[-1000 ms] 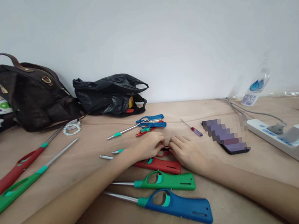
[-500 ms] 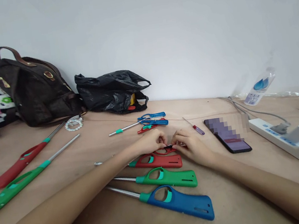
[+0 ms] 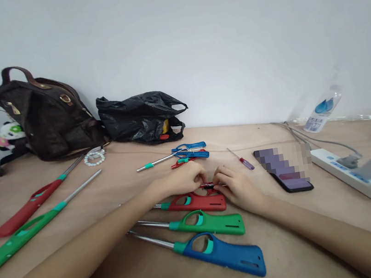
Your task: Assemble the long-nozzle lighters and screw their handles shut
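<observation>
My left hand (image 3: 185, 181) and my right hand (image 3: 236, 185) meet fingertip to fingertip over a small red and black part (image 3: 208, 185). Both hands are curled and pinch it from either side. Just below them lies a red long-neck lighter (image 3: 195, 201) on the wooden table (image 3: 129, 277). A green lighter (image 3: 207, 223) and a blue lighter (image 3: 219, 252) lie side by side in front of it, nearer to me. Beyond my hands rests an opened blue and red lighter shell (image 3: 187, 153) with a metal tube.
A red lighter (image 3: 28, 206) and a green lighter (image 3: 18, 233) lie at the left. A brown bag (image 3: 46, 118), a black plastic bag (image 3: 140, 118) and a bead bracelet (image 3: 93, 158) sit at the back. A small screwdriver (image 3: 242, 160), a phone (image 3: 284, 170) and a power strip (image 3: 368, 176) are at the right.
My hands have drawn slightly together and lifted the small part just off the red lighter. The camera view has shifted a little; the lighters have stayed in place.
</observation>
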A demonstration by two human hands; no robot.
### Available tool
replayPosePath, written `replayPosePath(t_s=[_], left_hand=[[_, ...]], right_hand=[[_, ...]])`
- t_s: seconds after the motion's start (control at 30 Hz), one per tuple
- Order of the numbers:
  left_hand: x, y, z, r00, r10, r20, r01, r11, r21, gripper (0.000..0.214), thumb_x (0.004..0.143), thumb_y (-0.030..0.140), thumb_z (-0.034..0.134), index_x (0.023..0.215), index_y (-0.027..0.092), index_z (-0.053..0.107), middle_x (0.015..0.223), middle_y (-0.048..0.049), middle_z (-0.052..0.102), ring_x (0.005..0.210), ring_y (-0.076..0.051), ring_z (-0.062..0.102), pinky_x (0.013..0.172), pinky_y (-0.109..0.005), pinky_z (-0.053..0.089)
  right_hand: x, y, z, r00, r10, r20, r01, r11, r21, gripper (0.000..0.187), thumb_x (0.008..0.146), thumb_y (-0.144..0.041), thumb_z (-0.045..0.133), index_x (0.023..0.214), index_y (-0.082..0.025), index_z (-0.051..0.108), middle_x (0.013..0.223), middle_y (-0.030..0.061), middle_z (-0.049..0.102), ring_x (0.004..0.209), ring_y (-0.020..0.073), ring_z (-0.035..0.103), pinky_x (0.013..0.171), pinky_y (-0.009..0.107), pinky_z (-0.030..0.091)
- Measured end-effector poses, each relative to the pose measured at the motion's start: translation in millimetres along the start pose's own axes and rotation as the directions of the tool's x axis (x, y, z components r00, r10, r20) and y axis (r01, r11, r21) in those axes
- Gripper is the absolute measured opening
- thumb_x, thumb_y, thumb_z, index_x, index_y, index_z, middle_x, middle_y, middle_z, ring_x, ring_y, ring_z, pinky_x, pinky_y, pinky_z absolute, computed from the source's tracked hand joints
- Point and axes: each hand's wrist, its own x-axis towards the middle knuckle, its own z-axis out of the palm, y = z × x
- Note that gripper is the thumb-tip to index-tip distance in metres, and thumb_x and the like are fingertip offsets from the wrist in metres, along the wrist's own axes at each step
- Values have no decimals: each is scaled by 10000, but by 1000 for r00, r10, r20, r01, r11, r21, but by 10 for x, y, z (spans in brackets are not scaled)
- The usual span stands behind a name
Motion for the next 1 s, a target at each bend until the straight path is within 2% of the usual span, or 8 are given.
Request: replayPosePath(t_s=[0.17, 0.27, 0.43, 0.57, 0.77, 0.9, 1.0], left_hand=[[4, 80, 64, 997, 70, -9, -65, 957, 284, 128, 748, 41, 565, 698, 138, 631, 706, -40, 640, 611, -169, 564, 505, -244, 340], [8, 93, 98, 996, 87, -30, -71, 935, 348, 118, 770, 49, 575, 724, 137, 640, 718, -50, 645, 638, -183, 581, 533, -253, 358], [16, 36, 82, 996, 88, 6, -86, 957, 277, 141, 789, 51, 543, 728, 139, 636, 719, -38, 644, 638, -163, 566, 535, -238, 348], [12, 10, 54, 999, 21, -36, -14, 987, 161, 131, 755, 38, 532, 726, 141, 607, 706, -18, 609, 595, -135, 526, 499, -219, 320], [-3, 16, 20, 996, 88, -8, -85, 981, 173, 169, 776, 65, 515, 643, 143, 584, 627, -7, 573, 563, -129, 496, 486, -226, 294], [-19, 28, -5, 997, 71, -6, -69, 982, 175, 203, 792, 69, 491, 720, 151, 662, 713, -25, 636, 629, -143, 550, 530, -225, 332], [-50, 75, -65, 1000, 9, 25, -11, 995, 97, 256, 779, 54, 473, 804, 164, 704, 757, -22, 660, 649, -141, 557, 552, -221, 345]], right_hand=[[-4, 8, 17, 1000, -21, -22, 21, 1000, -20, 110, 882, -102, 492, 841, -185, 551, 861, 65, 592, 825, 207, 566, 701, 344, 516], [-16, 19, 34, 999, -38, -20, 38, 999, -12, 132, 903, -104, 457, 854, -179, 554, 871, 76, 588, 826, 209, 556, 707, 351, 516], [-29, 31, 44, 999, -45, -7, 45, 999, -30, 146, 917, -107, 441, 852, -169, 556, 873, 80, 576, 824, 213, 548, 702, 356, 511], [-27, 34, 48, 999, -47, -1, 47, 998, -45, 159, 918, -110, 443, 821, -174, 551, 866, 75, 568, 824, 211, 542, 702, 357, 511], [-19, 34, 51, 999, -44, 4, 44, 997, -63, 154, 920, -107, 446, 825, -166, 552, 860, 76, 567, 815, 207, 542, 700, 347, 505], [-20, 41, 55, 998, -62, 7, 62, 996, -70, 161, 929, -110, 432, 848, -160, 562, 879, 88, 581, 824, 212, 545, 700, 355, 506], [-22, 51, 65, 997, -77, -7, 76, 994, -84, 168, 928, -115, 429, 834, -162, 560, 858, 89, 576, 800, 216, 541, 680, 362, 507]])
